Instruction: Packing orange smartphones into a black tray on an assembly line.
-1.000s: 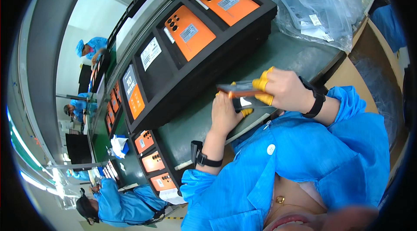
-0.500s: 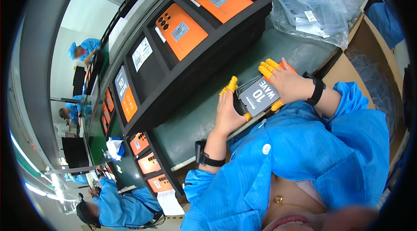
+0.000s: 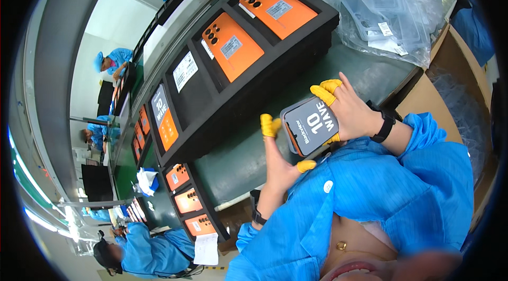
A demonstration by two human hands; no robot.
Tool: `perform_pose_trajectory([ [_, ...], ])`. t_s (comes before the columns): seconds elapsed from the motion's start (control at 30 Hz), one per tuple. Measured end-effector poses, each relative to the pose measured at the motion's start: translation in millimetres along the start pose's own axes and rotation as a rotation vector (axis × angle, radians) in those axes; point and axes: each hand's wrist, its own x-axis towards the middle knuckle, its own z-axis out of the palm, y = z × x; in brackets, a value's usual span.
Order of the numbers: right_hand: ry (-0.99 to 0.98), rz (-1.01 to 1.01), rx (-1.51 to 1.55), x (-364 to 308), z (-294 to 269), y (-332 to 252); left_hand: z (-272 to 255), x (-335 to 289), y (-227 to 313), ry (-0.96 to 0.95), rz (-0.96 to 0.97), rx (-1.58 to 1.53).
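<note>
My right hand (image 3: 352, 114), in yellow finger cots, grips a phone (image 3: 307, 127) by its right end and edges. A grey film with white print covers the phone's front; its left end shows an orange edge and a clear rim that looks like a case. My left hand (image 3: 280, 162) is spread just left of the phone, its thumb and finger in yellow cots apart. Beyond them a black foam tray (image 3: 227, 96) holds an orange phone (image 3: 233, 45), another orange phone (image 3: 280, 8) and a film-covered phone (image 3: 165, 122). A white label (image 3: 185, 72) lies in a phoneless slot.
A plastic bag (image 3: 386, 6) of clear trays or cases lies at the upper right. Below it stands an open cardboard box (image 3: 423, 98). A smaller tray (image 3: 203, 204) of orange phones is at the lower left on the green bench (image 3: 238, 159). Several people in blue work nearby.
My left hand has come off the phone's left end and opened. My right hand keeps hold, and the phone has tilted so its left end and orange edge show.
</note>
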Motion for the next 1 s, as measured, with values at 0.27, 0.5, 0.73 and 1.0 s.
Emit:
perform_pose_trajectory([
  [0.27, 0.207, 0.076, -0.020, -3, 7, -11, 12, 1, 23, 0.022, -0.140, 0.091],
  [0.5, -0.058, 0.028, 0.324, 20, -13, 8, 0, 3, 21, 0.083, -0.057, 0.294],
  [0.73, 0.092, 0.036, 0.205, 18, 1, -3, -9, 6, 5, 0.172, -0.112, 0.284],
  [1.0, 0.308, -0.140, 0.869, 41, -20, -36, 11, -6, 5, -0.238, -0.040, -0.064],
])
